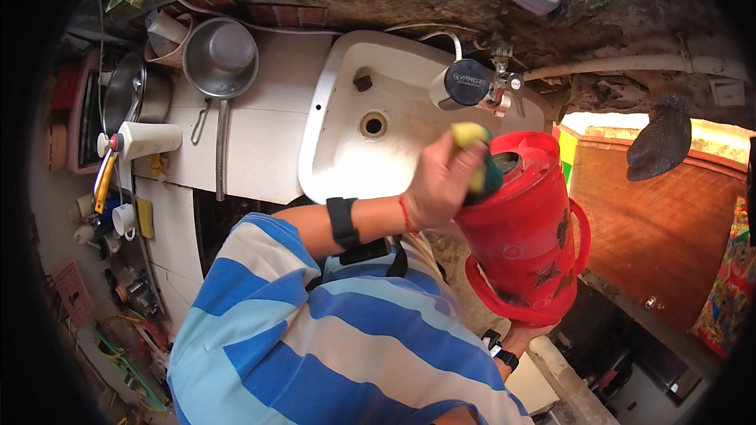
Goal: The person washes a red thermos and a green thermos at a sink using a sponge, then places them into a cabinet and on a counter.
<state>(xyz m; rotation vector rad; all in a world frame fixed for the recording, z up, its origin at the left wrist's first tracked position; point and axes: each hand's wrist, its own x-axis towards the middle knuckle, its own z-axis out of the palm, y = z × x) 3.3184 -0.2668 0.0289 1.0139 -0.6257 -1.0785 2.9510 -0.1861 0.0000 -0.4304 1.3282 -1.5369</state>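
My left hand (442,180) grips a yellow and green scouring sponge (481,162) against the rim of a red plastic vacuum flask (517,248). The flask is tilted, and a round dark recess shows in its upper end. Two red handles stand out from its sides, and dark patterns mark its body. At the lower end my right hand (528,333) holds the flask from beneath; most of its fingers are hidden. A white ceramic sink (354,124) lies ahead of me, with a small dark block (362,83) near its drain.
A tap with a black-capped filter (466,84) overhangs the sink's right side. On the tiled counter (266,153) to the left are a metal saucepan (220,58), a white pump bottle (150,140) and a mug (124,220). A mesh bag (660,136) hangs at right, near a wooden door (638,212).
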